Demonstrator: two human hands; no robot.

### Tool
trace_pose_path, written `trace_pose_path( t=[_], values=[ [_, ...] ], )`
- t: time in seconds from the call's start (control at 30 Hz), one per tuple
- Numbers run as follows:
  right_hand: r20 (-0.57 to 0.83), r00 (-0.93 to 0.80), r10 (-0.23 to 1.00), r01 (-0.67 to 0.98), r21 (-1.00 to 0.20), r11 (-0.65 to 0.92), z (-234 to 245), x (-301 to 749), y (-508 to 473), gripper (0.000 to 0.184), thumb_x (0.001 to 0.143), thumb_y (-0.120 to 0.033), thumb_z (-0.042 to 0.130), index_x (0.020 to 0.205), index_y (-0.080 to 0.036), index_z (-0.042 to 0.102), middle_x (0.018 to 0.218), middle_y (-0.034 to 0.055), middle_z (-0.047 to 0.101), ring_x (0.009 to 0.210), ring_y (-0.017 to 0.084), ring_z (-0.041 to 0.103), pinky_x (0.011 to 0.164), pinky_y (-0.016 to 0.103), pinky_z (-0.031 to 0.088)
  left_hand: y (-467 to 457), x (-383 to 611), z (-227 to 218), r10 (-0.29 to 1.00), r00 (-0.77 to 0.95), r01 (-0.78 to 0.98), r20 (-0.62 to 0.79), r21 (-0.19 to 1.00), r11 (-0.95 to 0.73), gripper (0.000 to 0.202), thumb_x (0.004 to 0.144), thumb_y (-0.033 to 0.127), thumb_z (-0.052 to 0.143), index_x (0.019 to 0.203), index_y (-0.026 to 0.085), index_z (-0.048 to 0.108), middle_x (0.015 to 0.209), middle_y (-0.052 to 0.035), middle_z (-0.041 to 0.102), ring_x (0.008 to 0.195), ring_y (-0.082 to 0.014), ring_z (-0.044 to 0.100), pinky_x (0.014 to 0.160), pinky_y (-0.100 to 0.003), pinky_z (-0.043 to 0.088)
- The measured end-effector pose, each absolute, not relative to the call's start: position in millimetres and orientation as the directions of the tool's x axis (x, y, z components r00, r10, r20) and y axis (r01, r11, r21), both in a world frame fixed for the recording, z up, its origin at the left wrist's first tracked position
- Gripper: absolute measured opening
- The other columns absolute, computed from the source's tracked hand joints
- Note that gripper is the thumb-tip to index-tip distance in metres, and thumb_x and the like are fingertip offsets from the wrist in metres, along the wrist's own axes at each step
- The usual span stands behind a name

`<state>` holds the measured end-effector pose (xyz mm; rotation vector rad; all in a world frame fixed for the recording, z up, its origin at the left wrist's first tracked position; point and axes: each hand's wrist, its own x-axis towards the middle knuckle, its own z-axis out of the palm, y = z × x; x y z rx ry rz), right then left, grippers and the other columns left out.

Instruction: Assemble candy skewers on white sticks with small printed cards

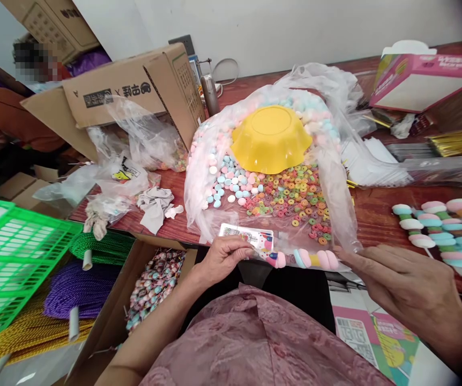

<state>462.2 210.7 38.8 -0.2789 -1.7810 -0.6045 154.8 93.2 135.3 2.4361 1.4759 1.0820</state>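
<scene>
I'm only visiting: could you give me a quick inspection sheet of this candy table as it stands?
Surface: red-brown wooden table, crowded.
Job's things: candy skewer at the near edge, one end at a printed packet; clear bag of ring and pastel candies, with a yellow bowl upside down on them.
Clutter: finished skewers, cardboard box, pink box, crumpled plastic and paper.
Grippers (hands): left hand grips the packet; right hand stretches its fingers to the bag's edge, grip unclear.
Cables: white cable by the wall.
Surroundings: green basket, cord spools, another person at far left.
</scene>
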Motion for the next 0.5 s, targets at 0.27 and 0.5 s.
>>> trace_pose_path(
  t=[0.27,0.5],
  values=[
    [0.951,-0.306,-0.054,0.338,0.161,0.927,29.1,458.4,215.6,0.028,0.09,-0.003,0.058,0.115,-0.016,0.061,0.098,0.0069,0.067,0.085,0.015,0.064,0.072,0.026,0.049,83.8,164.3,128.8,0.865,0.201,0.734,0.459,0.515,-0.444,0.016,0.086,0.026,0.074,0.078,0.013,0.071,0.073,-0.0011,0.064,0.068,-0.0124,0.055,0.066,-0.022,0.039],
    [0.937,-0.326,-0.128,0.48,0.281,0.831,37.7,457.5,212.6,0.029,0.091,-0.002,0.05,0.105,-0.019,0.068,0.089,0.0024,0.069,0.079,0.017,0.062,0.071,0.032,0.047,82.6,164.2,124.2,0.924,0.082,0.672,0.374,0.664,-0.329,0.022,0.075,0.028,0.082,0.07,0.012,0.067,0.065,0.0022,0.059,0.062,-0.0102,0.047,0.062,-0.02,0.035]
  ],
)
